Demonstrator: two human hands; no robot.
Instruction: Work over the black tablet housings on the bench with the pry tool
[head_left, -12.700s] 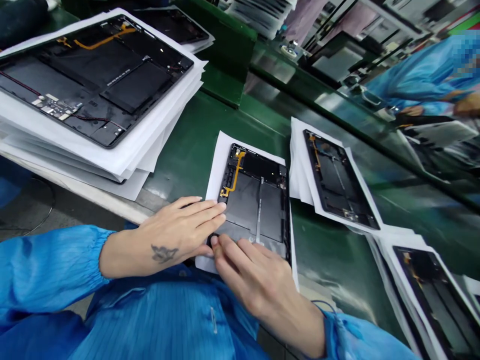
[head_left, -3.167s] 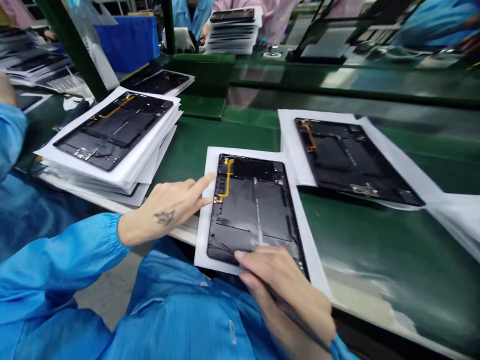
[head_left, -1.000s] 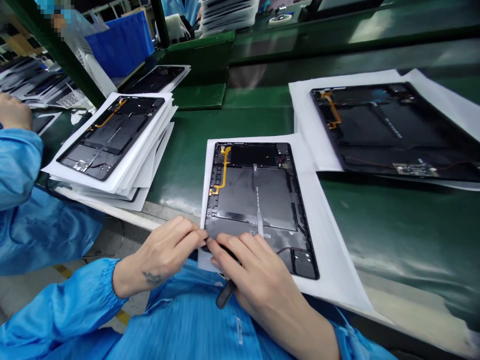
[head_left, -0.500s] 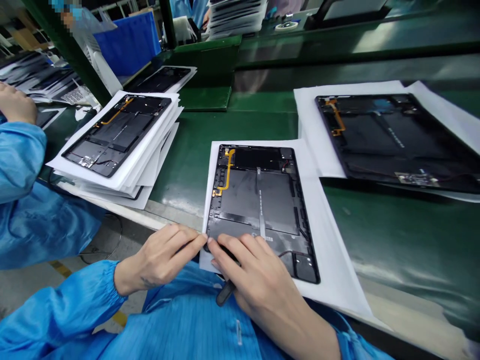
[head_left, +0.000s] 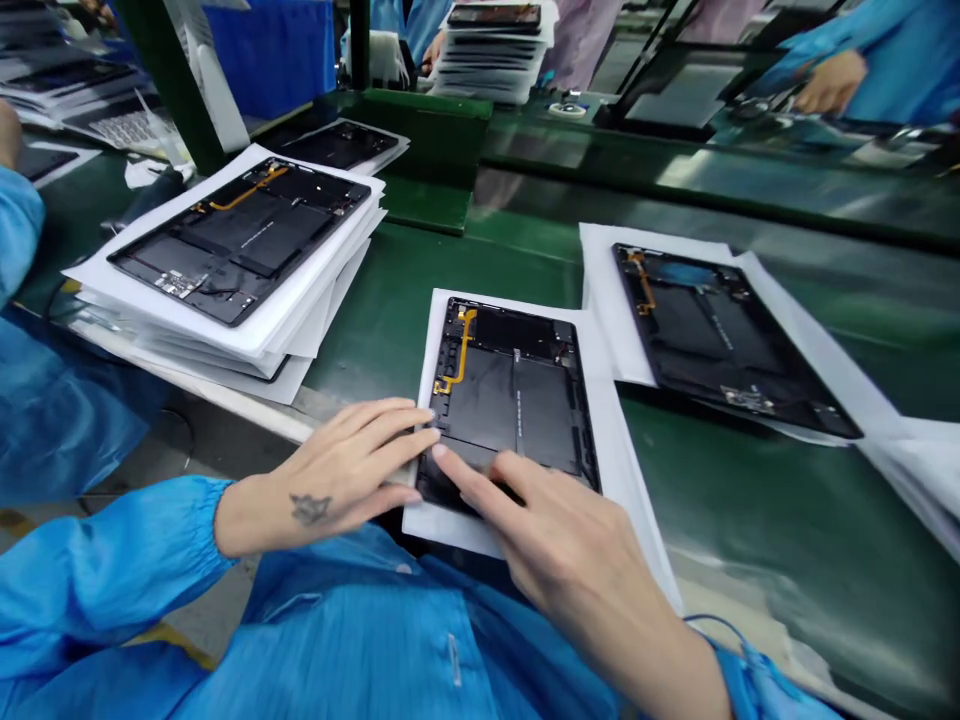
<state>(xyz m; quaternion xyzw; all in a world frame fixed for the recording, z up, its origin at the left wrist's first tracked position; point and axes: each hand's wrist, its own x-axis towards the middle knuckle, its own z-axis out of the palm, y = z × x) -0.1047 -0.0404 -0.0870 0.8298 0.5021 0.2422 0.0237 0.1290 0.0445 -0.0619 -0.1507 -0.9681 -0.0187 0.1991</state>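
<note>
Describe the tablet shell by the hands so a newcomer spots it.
On the green bench, look between the left stack and the right-side shell. There, on white paper, lies an open black tablet shell. Unlike its neighbours, it has the left hand and right hand at its edge.

One open tablet shell (head_left: 517,400) lies at the grip, with one orange ribbon (head_left: 467,350). Left of the grip, a second shell (head_left: 244,235) tops one tall stack (head_left: 300,325); a third shell (head_left: 341,148) lies beyond. Right of it lies a fourth shell (head_left: 727,335). Farther left is one blue bin (head_left: 281,55).
</note>
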